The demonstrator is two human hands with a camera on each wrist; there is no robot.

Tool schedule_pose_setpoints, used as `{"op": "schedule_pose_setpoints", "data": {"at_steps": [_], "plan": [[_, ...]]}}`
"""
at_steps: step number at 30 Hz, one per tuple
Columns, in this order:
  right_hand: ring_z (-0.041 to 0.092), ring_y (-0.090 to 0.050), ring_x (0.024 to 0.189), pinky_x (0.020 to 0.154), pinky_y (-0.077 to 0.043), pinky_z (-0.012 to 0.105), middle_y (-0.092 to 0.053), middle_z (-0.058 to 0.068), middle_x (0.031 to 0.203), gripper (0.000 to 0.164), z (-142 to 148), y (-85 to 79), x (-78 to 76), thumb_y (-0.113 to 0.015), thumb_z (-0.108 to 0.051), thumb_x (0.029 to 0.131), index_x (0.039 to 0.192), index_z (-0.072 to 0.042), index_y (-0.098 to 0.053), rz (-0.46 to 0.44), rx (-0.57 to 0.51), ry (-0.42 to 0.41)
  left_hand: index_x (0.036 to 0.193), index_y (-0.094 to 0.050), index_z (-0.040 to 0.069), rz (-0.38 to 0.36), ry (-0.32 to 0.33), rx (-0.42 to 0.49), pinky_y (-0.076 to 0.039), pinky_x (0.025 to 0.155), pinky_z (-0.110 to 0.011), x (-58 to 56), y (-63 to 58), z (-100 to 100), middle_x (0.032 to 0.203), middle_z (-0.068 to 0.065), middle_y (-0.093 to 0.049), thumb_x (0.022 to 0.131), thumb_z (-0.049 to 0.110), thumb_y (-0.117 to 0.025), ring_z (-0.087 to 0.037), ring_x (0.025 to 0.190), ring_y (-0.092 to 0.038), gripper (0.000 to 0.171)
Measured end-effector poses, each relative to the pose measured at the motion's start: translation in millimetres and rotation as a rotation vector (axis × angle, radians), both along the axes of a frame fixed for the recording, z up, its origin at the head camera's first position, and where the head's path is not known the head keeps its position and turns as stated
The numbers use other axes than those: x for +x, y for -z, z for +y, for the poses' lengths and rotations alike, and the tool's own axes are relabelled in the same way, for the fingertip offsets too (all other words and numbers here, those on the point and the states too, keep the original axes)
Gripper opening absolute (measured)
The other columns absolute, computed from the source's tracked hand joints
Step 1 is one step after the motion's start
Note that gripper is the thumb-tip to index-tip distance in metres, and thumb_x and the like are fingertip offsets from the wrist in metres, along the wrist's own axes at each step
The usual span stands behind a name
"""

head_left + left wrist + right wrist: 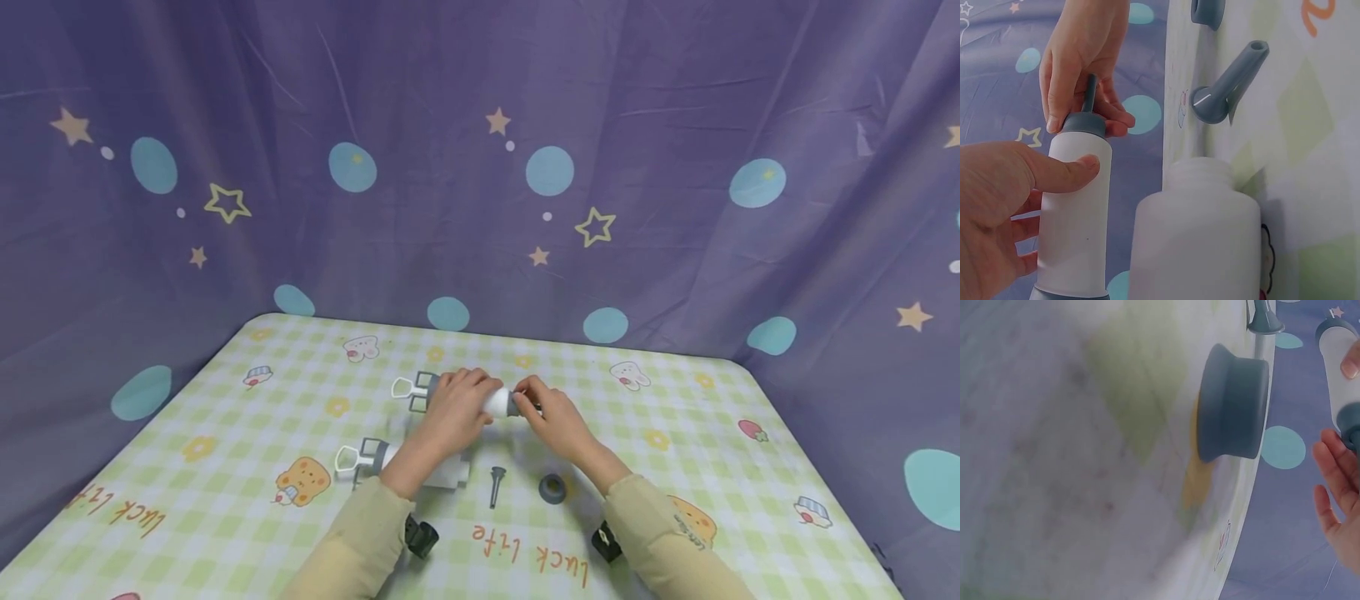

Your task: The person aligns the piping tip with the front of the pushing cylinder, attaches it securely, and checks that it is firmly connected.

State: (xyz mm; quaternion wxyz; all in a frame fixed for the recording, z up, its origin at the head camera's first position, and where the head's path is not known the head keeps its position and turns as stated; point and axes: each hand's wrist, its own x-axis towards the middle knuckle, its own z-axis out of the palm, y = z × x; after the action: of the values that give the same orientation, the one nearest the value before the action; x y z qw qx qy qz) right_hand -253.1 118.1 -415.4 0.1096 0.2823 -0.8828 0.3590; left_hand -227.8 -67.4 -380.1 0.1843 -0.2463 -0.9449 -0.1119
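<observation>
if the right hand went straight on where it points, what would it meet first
Likely the grey cap, which the right hand seems to pinch; beyond it, the white bottle the left hand holds; exact depth is unclear.

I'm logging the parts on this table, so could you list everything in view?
Held bottle: one, white, in the left hand
Fitted cap: one, grey, on the held bottle
Fitted nozzle: one, grey, rising from the fitted cap
Lying bottle: one, white, capless, on the tablecloth
Bottle-end frames: two, grey with white loops, one on each bottle
Loose nozzle: one, grey, between lying bottle and loose cap
Loose cap: one, grey, on the tablecloth
Tablecloth: one, green-and-white check, printed, under everything
Curtain: purple, patterned, behind the table
Wrist devices: two, black, by the wrists
Sleeves: two, cream, on the forearms
Left hand: one, bare, round the held bottle
Right hand: one, bare, at the fitted cap
</observation>
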Motion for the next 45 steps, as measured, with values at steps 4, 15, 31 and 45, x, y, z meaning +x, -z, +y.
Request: {"op": "schedule_pose_setpoints", "data": {"at_steps": [4, 15, 31, 45], "plan": [[0.011, -0.063, 0.079, 0.071, -0.049, 0.03, -0.065, -0.008, 0.083, 0.022, -0.6, 0.0, 0.5, -0.041, -0.036, 0.096, 0.104, -0.02, -0.053, -0.024, 0.033, 0.02, 0.115, -0.06, 0.016, -0.016, -0.005, -0.007, -0.039, 0.088, -0.043, 0.6, 0.7, -0.1, 0.109, 0.0, -0.059, 0.073, 0.018, -0.075, -0.021, 0.101, -0.053, 0.045], [0.013, -0.059, 0.093, 0.078, -0.049, 0.032, -0.058, -0.001, 0.107, 0.038, 3.7, -2.9, 5.1, -0.064, -0.031, 0.084, 0.116, -0.013, -0.052, 0.079, 0.069, -0.016, 0.115, -0.061, 0.015, -0.006, -0.008, 0.0, -0.04, 0.087, -0.042, -1.6, 1.1, -2.1, 0.107, 0.0, -0.06, 0.071, 0.017, -0.076, -0.021, 0.1, -0.054, 0.046], [0.012, -0.059, 0.09, 0.078, -0.05, 0.028, -0.061, -0.001, 0.101, 0.036, 2.2, 0.9, 4.2, -0.07, -0.019, 0.08, 0.111, -0.012, -0.054, 0.125, 0.042, -0.045, 0.114, -0.061, 0.015, 0.003, 0.012, 0.003, -0.04, 0.085, -0.042, -1.2, 1.2, -1.8, 0.107, -0.001, -0.06, 0.072, 0.018, -0.076, -0.021, 0.1, -0.053, 0.046], [0.014, -0.063, 0.09, 0.08, -0.051, 0.027, -0.064, 0.003, 0.1, 0.03, 2.5, 0.4, 2.6, -0.066, -0.021, 0.082, 0.108, -0.009, -0.056, 0.139, -0.017, -0.084, 0.117, -0.059, 0.015, 0.03, 0.01, 0.004, -0.039, 0.088, -0.043, -0.8, 3.8, 0.3, 0.111, -0.001, -0.059, 0.073, 0.018, -0.075, -0.021, 0.103, -0.053, 0.046]]}}
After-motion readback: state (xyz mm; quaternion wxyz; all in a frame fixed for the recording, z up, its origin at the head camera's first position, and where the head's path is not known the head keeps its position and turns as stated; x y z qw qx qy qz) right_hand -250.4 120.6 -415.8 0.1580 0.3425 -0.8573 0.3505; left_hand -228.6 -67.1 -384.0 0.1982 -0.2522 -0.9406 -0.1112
